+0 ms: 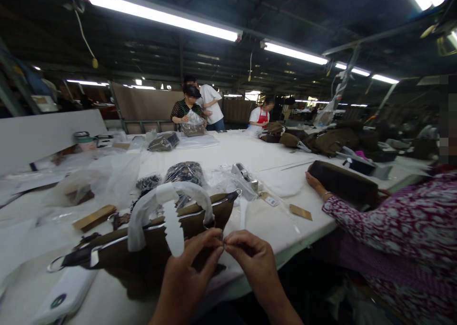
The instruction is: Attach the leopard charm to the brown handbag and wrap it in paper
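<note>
A: How many bags are at your hands?
B: One olive handbag [150, 248] lies on its side on the white desk [257, 158], its handle wrapped in white foam [167, 198].
A: And your hands?
B: Your left hand [185, 277] and right hand [255, 258] meet fingertip to fingertip, pinching something small beside the bag; what it is, I cannot tell.
A: Others?
B: One neighbour's hand [314, 182] rests on one dark bag [344, 183].
</note>
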A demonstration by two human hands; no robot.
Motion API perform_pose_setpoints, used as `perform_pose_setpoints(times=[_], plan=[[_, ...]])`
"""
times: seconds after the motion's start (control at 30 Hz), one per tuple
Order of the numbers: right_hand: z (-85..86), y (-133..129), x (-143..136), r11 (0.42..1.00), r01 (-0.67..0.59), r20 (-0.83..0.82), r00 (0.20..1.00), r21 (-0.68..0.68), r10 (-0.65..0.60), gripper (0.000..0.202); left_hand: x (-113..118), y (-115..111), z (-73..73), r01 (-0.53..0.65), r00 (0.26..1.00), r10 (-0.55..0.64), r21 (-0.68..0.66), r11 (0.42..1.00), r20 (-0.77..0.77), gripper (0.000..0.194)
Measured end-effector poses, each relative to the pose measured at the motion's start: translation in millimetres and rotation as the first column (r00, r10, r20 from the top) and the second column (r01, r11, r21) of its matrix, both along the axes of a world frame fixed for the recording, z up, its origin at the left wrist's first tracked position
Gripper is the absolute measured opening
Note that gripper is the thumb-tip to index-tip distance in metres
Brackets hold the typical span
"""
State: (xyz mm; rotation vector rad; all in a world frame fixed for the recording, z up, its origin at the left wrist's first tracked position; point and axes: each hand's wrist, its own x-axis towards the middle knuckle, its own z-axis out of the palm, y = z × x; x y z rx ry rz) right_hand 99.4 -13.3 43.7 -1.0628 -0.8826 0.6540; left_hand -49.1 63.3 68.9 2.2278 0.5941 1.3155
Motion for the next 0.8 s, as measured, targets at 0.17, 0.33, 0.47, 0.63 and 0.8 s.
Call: perform_pose_setpoints(times=[0.17, 0.33, 0.47, 0.63, 0.8], plan=[[0.2, -1, 3, 1.0, 0.01, 0.09, 0.996, 0.016, -0.011, 0.006, 0, -2, 0.4, -0.028, 0.999, 0.027, 0.017, 0.999, 0.034, 0.027], [8.6, -3, 7, 0.999, -0.018, 0.209, 0.978, 0.035, 0.01, 0.012, 4, -5, 1.2, -0.036, 0.998, 0.037, -0.017, 0.999, 0.045, 0.017], [12.7, -2, 9, 0.998, -0.047, 0.241, 0.97, 0.04, 0.036, 0.011, 5, -4, -2.9, -0.052, 0.998, 0.053, -0.041, 0.998, 0.029, 0.013], [-1.4, -1, 13, 0.995, 0.097, 0.235, 0.968, -0.028, -0.088, 0.01, -9, 2, -10.3, -0.108, 0.994, 0.109, 0.034, 0.994, -0.031, 0.019], [-25.1, 2, 6, 0.967, 0.157, 0.198, 0.973, -0.2, -0.117, 0.029, -28, 2, -20.1, -0.294, 0.943, 0.293, 0.018, 0.956, -0.159, 0.026]])
